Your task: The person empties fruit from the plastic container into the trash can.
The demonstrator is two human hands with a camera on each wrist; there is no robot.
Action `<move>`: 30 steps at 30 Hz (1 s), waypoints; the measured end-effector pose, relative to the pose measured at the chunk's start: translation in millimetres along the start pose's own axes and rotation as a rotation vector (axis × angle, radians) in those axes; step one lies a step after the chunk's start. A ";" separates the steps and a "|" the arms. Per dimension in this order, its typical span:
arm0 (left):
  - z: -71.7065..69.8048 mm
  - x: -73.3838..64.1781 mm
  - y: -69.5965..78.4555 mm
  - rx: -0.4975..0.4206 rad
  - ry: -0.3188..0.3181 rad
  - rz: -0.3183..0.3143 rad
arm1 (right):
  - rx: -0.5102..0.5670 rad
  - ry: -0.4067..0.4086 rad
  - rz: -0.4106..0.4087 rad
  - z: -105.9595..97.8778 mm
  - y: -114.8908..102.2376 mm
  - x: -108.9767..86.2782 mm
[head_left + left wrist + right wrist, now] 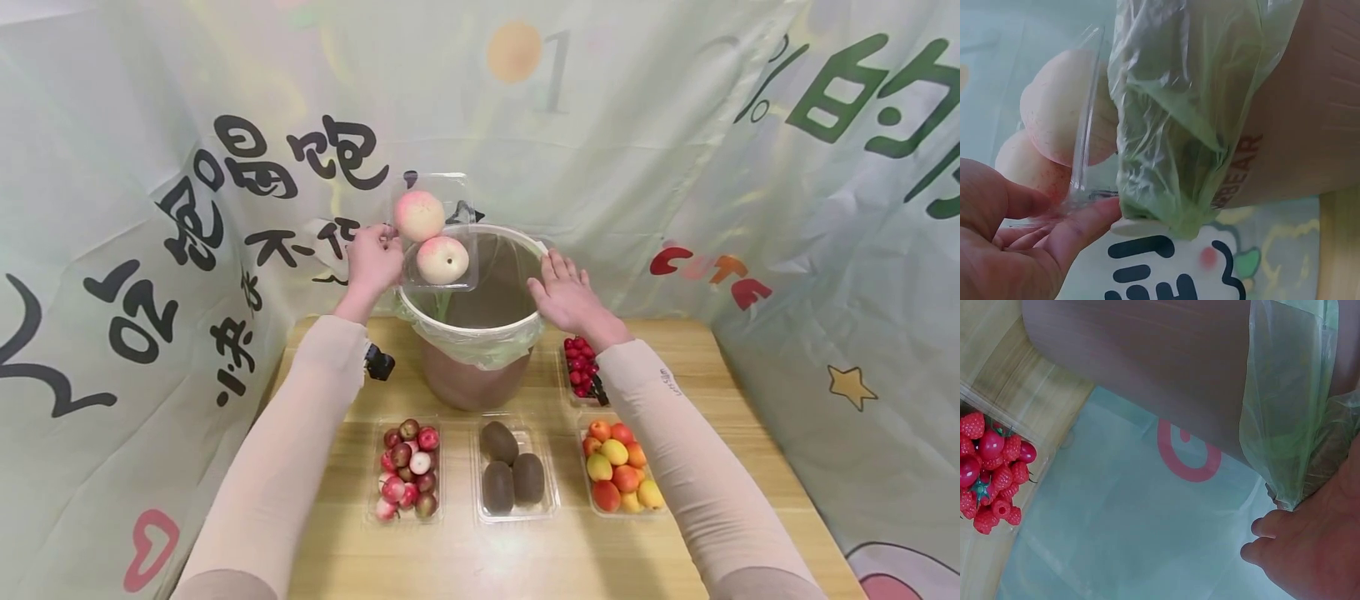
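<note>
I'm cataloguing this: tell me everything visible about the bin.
The bin is a round, brownish tub, apparently plastic, side lettered. A white ring circles its rim; a thin green bag lines it, folded outward. It stands upright toward the back of the table. The right hand touches its rim; whether the left hand does is unclear.

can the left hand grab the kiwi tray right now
Probably not as things stand: the left hand holds the peach tray by the bin, though nothing seems to cover the kiwi tray.
</note>
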State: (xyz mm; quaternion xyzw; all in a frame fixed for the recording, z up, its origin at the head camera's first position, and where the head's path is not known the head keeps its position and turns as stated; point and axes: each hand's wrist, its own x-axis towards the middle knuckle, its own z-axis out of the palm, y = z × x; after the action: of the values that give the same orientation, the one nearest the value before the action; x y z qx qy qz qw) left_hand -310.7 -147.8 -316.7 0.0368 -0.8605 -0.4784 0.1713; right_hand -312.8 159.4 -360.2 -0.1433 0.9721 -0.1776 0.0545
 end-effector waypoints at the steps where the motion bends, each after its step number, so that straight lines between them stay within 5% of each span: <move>1: 1.3 -0.3 0.4 0.008 0.001 0.006 | -0.002 0.000 0.001 0.2 0.0 -0.1; 17: 20.4 2.2 2.5 -0.019 0.048 0.020 | 0.014 0.011 0.007 0.8 -2.1 -0.8; 30: 30.5 1.5 -0.2 -0.061 0.099 0.116 | -0.003 0.025 -0.001 1.4 -0.9 -0.2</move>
State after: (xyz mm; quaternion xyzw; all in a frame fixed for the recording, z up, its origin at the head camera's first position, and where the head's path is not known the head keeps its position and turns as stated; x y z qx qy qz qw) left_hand -322.2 -123.6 -331.2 0.0054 -0.8367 -0.4911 0.2422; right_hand -312.1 158.2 -361.1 -0.1418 0.9729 -0.1779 0.0418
